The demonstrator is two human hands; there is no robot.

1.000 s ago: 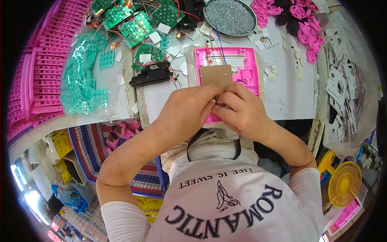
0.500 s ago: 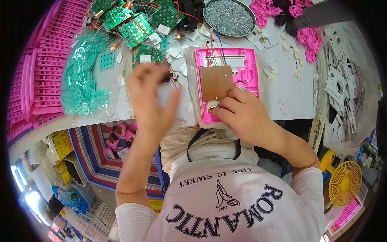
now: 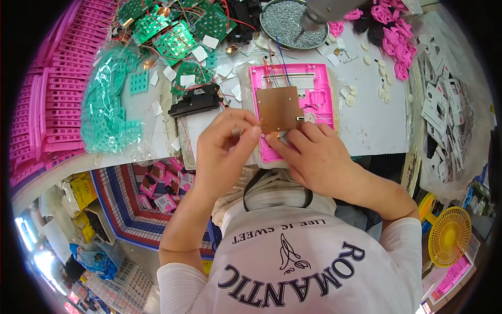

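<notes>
A pink plastic housing (image 3: pixel 327 89) lies open-side up in front of me, with a brown circuit board (image 3: pixel 278 107) in it. Thin red, white and blue wires (image 3: pixel 282 63) rise from the board's far edge. At the housing's near left edge my left hand (image 3: pixel 226 149) is closed in a pinch; whatever is between its fingertips is too small to make out. My right hand (image 3: pixel 319 157) rests over the near right part of the housing, fingers bent round it. Its index finger presses by the board's near edge, close to the left fingertips.
Left of the housing lies a black box-shaped part (image 3: pixel 195 102), with green circuit boards (image 3: pixel 175 42) beyond. A bowl of screws (image 3: pixel 293 26) stands at the back under a hanging grey tool (image 3: pixel 327 11). Teal keypads (image 3: pixel 107 104) and stacked pink frames (image 3: pixel 63 104) fill the left.
My left hand has come down and right, from over the black part to the housing's edge. The black part now lies uncovered. The hanging tool has swung left over the screws.
</notes>
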